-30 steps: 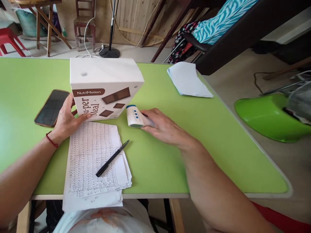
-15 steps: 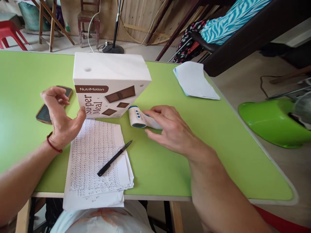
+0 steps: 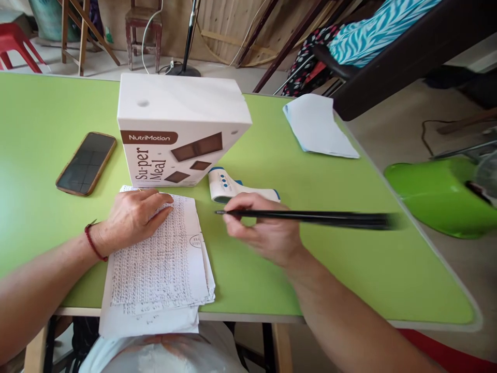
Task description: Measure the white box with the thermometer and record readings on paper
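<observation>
My right hand [image 3: 267, 233] grips a black pen [image 3: 330, 218] above the table, right of the papers. The pen lies nearly level, tip to the left, and its far end is blurred by motion. My left hand [image 3: 134, 215] rests on a stack of handwritten papers [image 3: 163, 274], fingers laid over the upper part of the sheet. Just beyond my right hand, a white and blue infrared thermometer [image 3: 219, 185] lies on the table, its handle end partly behind the hand. A white NutriMotion box [image 3: 147, 155] stands upright behind the papers.
A smartphone [image 3: 86, 163] lies on the green table [image 3: 349, 259] left of the box. Folded white sheets [image 3: 320, 127] sit near the far right edge. Beyond that edge are a green plastic object [image 3: 430, 197] and a seated person's patterned clothing [image 3: 384, 31].
My right hand has left the thermometer and picked up the pen from the papers. My left hand has come down from beside the box onto the papers, uncovering the phone.
</observation>
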Available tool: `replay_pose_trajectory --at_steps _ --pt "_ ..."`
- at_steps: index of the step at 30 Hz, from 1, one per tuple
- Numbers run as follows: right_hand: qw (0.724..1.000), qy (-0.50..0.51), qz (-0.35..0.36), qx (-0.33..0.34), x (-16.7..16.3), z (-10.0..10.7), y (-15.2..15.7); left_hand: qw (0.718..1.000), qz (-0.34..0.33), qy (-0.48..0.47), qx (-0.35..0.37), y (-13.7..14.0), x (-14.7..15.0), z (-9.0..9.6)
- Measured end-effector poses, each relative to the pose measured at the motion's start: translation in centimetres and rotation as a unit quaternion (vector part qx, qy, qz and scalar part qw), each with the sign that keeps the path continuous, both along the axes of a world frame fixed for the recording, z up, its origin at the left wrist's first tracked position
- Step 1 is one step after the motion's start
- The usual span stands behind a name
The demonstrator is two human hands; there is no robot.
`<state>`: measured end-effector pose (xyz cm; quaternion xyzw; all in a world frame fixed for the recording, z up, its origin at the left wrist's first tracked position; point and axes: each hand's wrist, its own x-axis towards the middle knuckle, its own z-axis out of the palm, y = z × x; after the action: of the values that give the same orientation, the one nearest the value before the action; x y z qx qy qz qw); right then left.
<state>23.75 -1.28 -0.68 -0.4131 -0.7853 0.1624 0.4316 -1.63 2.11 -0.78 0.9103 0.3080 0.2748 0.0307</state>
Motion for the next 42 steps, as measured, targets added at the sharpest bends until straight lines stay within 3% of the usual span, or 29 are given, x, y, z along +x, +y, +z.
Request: replay_pose_trajectory --at_steps 2,4,8,13,18,33,42 --pt "0.986 0.136 -0.053 -0.078 -0.7 -0.3 -0.1 0.999 -0.013 0.050 -0.003 -0.3 0.2 -0.1" --pt "0.967 0.206 -0.075 -0.131 -1.8 -0.9 -0.3 0.995 -0.016 0.101 -0.005 -0.7 0.5 -0.1" --pt "0.957 0.216 -0.088 -0.173 -3.4 -2.4 -0.1 0.984 -0.001 0.178 -0.022 -1.4 1.2 -0.1" --pt "0.973 0.135 -0.135 -0.132 -3.5 -3.1 0.7 0.971 0.017 0.230 -0.065 -1.6 1.7 0.3" --pt "0.987 0.093 -0.104 -0.084 -3.3 -3.1 0.8 0.967 0.022 0.237 -0.088 -1.6 2.0 0.6" --pt "0.992 0.081 -0.061 -0.075 -3.3 -3.2 0.8 0.968 0.019 0.234 -0.091 -1.6 1.9 0.6" --pt "0.993 0.059 -0.071 -0.075 -3.3 -3.2 0.8 0.969 0.017 0.232 -0.088 -1.5 1.9 0.6"
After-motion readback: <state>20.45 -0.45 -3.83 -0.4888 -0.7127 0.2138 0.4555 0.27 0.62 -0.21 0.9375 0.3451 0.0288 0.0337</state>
